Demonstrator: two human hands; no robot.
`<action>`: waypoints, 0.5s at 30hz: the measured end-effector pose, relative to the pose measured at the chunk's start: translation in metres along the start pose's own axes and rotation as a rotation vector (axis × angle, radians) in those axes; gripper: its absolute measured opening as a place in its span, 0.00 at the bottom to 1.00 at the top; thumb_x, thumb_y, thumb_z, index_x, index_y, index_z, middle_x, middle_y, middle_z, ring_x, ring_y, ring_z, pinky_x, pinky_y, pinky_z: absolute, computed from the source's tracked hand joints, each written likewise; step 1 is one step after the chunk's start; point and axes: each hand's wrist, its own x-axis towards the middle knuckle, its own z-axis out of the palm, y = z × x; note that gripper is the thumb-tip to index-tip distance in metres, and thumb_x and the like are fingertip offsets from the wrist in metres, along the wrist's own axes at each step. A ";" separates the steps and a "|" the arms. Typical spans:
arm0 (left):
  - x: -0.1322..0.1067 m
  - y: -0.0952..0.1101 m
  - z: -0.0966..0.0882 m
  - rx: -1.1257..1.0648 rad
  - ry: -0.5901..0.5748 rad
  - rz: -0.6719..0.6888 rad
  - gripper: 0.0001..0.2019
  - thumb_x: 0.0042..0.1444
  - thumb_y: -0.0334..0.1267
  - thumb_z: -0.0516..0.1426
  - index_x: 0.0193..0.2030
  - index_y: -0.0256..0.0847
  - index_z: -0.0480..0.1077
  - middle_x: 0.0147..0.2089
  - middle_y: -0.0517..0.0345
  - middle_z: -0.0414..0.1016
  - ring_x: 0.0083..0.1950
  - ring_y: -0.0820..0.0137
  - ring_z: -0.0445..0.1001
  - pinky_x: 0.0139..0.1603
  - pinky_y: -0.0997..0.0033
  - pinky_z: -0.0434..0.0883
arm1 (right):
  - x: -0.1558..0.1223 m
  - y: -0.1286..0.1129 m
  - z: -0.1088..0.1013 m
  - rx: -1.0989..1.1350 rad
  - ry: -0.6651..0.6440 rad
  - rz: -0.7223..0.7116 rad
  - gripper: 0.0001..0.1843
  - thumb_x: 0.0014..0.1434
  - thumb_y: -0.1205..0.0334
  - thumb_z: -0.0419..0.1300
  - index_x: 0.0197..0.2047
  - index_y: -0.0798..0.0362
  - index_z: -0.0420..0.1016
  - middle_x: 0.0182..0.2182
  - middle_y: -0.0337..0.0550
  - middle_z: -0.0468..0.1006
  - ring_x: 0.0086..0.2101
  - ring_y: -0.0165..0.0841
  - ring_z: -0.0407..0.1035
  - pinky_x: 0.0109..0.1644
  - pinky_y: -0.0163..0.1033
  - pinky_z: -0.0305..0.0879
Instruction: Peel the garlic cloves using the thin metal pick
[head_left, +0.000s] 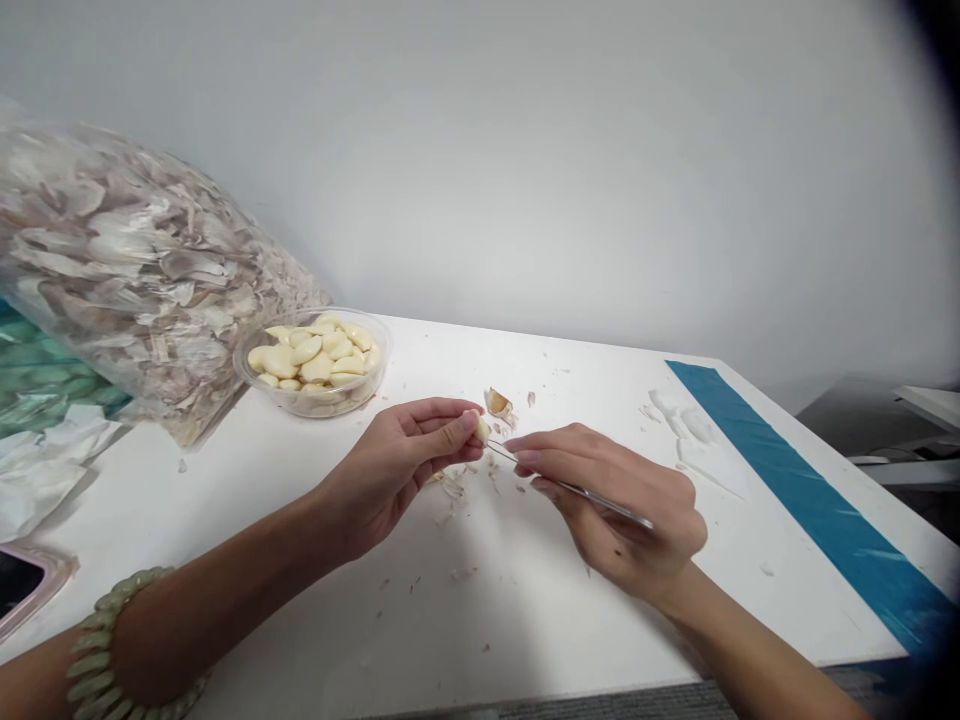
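Observation:
Between thumb and fingers, my left hand point(409, 455) pinches a pale garlic clove point(481, 430) above the middle of the table. My right hand point(619, 500) is closed like a pen grip around a thin metal tool point(611, 508), which looks like tweezers or a pick. The tool's fine tip reaches the lower end of the clove; I cannot tell whether it touches. Just beyond my fingertips lies a brown-skinned piece of garlic point(497, 402) with bits of peel. Left of my hands stands a clear round plastic tub point(322, 402) holding several peeled cloves point(315, 355).
A large clear bag of garlic skins point(150, 260) leans at the left against the wall. Crumpled white tissue point(45, 470) and a pink-edged phone point(34, 590) lie at the left edge. Blue tape point(795, 490) runs along the right side of the white table point(420, 630), near thin white scraps point(690, 430).

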 end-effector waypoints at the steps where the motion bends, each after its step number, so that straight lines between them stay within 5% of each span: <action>1: 0.000 0.001 0.000 -0.008 0.013 -0.002 0.07 0.48 0.36 0.64 0.34 0.38 0.75 0.31 0.63 0.77 0.33 0.81 0.73 0.40 0.84 0.70 | 0.000 0.000 0.000 -0.005 0.011 0.008 0.22 0.51 0.83 0.58 0.48 0.58 0.73 0.37 0.51 0.79 0.37 0.36 0.74 0.35 0.42 0.74; 15: -0.002 0.002 0.001 -0.061 0.022 0.016 0.03 0.48 0.33 0.64 0.30 0.37 0.75 0.32 0.61 0.79 0.37 0.78 0.77 0.45 0.83 0.74 | 0.001 0.000 0.001 0.009 0.094 0.066 0.24 0.51 0.84 0.58 0.49 0.54 0.74 0.37 0.48 0.80 0.34 0.35 0.74 0.32 0.42 0.74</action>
